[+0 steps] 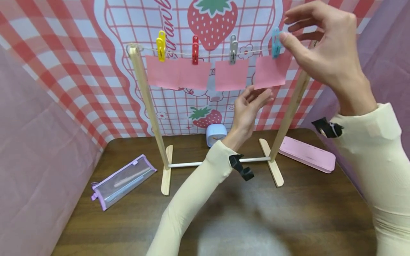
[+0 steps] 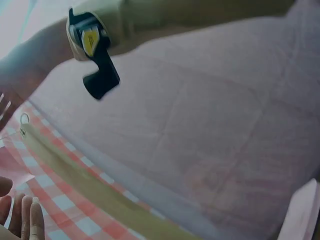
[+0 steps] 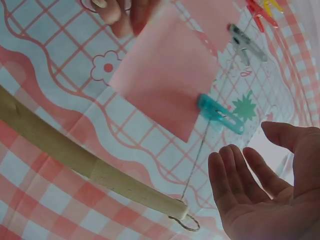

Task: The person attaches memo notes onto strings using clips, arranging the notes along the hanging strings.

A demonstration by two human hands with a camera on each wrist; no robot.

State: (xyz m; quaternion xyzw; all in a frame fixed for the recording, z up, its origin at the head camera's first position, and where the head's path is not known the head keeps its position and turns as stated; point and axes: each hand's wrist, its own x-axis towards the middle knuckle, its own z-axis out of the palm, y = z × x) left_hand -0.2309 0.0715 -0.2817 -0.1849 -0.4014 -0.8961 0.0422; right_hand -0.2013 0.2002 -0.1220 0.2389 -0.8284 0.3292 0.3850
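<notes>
Four pink paper squares hang along a string, so several in a row. The rightmost pink paper square (image 1: pixel 270 73) hangs from a blue clothespin (image 3: pixel 220 115) clipped over the string (image 3: pixel 199 150). My right hand (image 1: pixel 331 44) is beside that clothespin, its fingers spread apart and holding nothing; in the right wrist view the hand (image 3: pixel 265 185) shows a gap from the pin. Just below the same square's lower edge is my left hand (image 1: pixel 246 112), with fingers loosely bent. Yellow (image 1: pixel 161 46), red (image 1: pixel 195 49) and grey (image 1: pixel 233 49) clothespins clip the other squares.
Wooden posts, left (image 1: pixel 148 106) and right (image 1: pixel 291 113), carry the string, joined low by a white rod (image 1: pixel 184 164). A small clock (image 1: pixel 215 134) stands behind. A mesh pencil pouch (image 1: pixel 125 183) lies left, a pink case (image 1: pixel 307 154) right, on the brown table (image 1: pixel 128 227).
</notes>
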